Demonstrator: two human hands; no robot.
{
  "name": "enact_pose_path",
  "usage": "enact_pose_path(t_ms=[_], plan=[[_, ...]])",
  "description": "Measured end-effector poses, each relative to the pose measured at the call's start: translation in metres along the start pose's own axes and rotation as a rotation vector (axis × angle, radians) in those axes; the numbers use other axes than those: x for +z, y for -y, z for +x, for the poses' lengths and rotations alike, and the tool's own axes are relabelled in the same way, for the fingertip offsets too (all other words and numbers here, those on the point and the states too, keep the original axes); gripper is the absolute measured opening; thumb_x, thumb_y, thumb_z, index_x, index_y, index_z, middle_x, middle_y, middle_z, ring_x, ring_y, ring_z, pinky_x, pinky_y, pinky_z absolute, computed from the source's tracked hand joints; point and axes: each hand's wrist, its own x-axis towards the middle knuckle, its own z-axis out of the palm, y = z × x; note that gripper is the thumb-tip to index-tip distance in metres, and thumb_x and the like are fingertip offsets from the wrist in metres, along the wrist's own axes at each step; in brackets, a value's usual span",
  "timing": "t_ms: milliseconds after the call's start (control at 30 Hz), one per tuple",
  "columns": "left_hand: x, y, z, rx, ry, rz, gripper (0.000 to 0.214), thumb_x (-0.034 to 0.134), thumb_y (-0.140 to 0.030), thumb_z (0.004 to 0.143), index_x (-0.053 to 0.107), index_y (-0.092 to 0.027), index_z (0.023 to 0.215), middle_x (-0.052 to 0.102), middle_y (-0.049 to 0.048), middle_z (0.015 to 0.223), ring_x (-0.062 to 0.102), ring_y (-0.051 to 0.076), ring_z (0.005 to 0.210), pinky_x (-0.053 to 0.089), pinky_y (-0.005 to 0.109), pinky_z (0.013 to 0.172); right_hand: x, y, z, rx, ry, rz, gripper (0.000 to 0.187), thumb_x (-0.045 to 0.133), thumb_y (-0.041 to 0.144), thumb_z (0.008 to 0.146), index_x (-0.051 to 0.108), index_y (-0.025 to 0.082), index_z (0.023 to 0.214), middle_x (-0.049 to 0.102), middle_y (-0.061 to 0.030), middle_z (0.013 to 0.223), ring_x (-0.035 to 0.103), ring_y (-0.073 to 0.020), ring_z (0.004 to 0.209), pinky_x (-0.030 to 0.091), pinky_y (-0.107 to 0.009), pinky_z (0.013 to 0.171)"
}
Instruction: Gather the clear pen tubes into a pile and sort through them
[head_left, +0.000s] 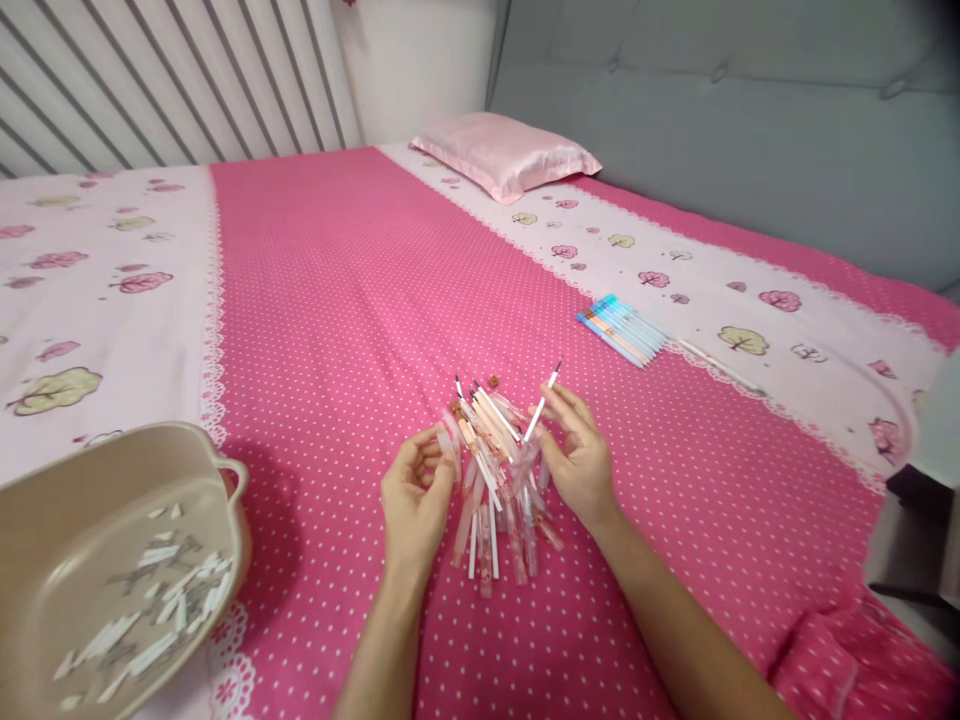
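Note:
My right hand [581,455] pinches a slim white pen refill [541,405] with a dark tip, held at a slant above a heap of pen parts [491,475]. On the heap's other side, my left hand [421,485] is closed on a clear pinkish pen part [451,440], blurred, so I cannot tell whether it is a cap or a barrel. White refills, pale peach pieces and clear pink parts lie jumbled between the two hands. Just past them is a small brown piece [493,381].
At the left, a beige plastic basin [169,440] holds many white and grey pieces. Several blue and peach pens [622,330] lie in a row at the right, with a thin white stick [720,365] beside them. A pink pillow [506,155] rests near the grey headboard [720,130].

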Motion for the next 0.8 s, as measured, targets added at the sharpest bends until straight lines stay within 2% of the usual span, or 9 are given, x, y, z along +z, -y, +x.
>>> enact_pose_path(t_ms=[100,233,433,567,700,800], plan=[[0.0,0.001,0.0,0.013,0.013,0.007,0.03,0.062,-0.026,0.075,0.059,-0.013,0.103,0.065,0.0054,0.088,0.06,0.014,0.076,0.048,0.024,0.065,0.0,-0.001,-0.001,0.059,-0.03,0.083,0.047,0.051,0.015,0.082,0.052,0.024,0.128,0.049,-0.0089,0.133,0.051,-0.0208,0.119,0.041,-0.04,0.101],[0.0,0.001,-0.001,0.04,0.058,0.041,0.031,0.063,-0.029,0.077,0.06,-0.015,0.104,0.065,0.0054,0.089,0.06,0.015,0.076,0.048,0.025,0.065,-0.004,0.002,0.001,0.092,-0.125,0.094,0.038,0.06,0.02,0.079,0.061,0.022,0.117,0.058,-0.0086,0.122,0.056,-0.021,0.111,0.045,-0.04,0.097],[0.0,0.0,-0.004,0.116,0.096,0.137,0.029,0.062,-0.03,0.079,0.062,-0.017,0.105,0.066,0.0045,0.089,0.06,0.014,0.078,0.047,0.025,0.069,-0.007,0.012,0.001,0.094,-0.238,0.097,0.029,0.062,0.021,0.078,0.066,0.02,0.107,0.065,-0.0085,0.112,0.061,-0.0202,0.103,0.05,-0.039,0.09],[0.002,0.0,-0.005,0.152,0.086,0.19,0.027,0.062,-0.03,0.079,0.064,-0.018,0.103,0.067,0.0043,0.087,0.059,0.014,0.076,0.047,0.025,0.067,-0.005,0.019,0.0,0.1,-0.3,0.189,0.024,0.064,0.02,0.076,0.067,0.018,0.1,0.069,-0.0078,0.098,0.066,-0.018,0.089,0.054,-0.035,0.081],[0.002,0.0,-0.005,0.204,0.12,0.239,0.024,0.061,-0.029,0.08,0.065,-0.018,0.102,0.067,0.005,0.091,0.06,0.014,0.077,0.048,0.026,0.067,-0.006,0.029,0.0,0.113,-0.324,0.274,0.021,0.069,0.019,0.072,0.067,0.017,0.093,0.07,-0.0057,0.088,0.067,-0.0174,0.083,0.055,-0.034,0.078],[0.002,0.002,-0.005,0.272,0.148,0.282,0.022,0.059,-0.028,0.082,0.065,-0.02,0.102,0.068,0.0049,0.093,0.06,0.015,0.078,0.048,0.026,0.069,-0.007,0.041,0.0,0.138,-0.287,0.363,0.02,0.07,0.02,0.072,0.068,0.019,0.091,0.071,-0.0039,0.085,0.068,-0.0169,0.08,0.056,-0.033,0.074]])
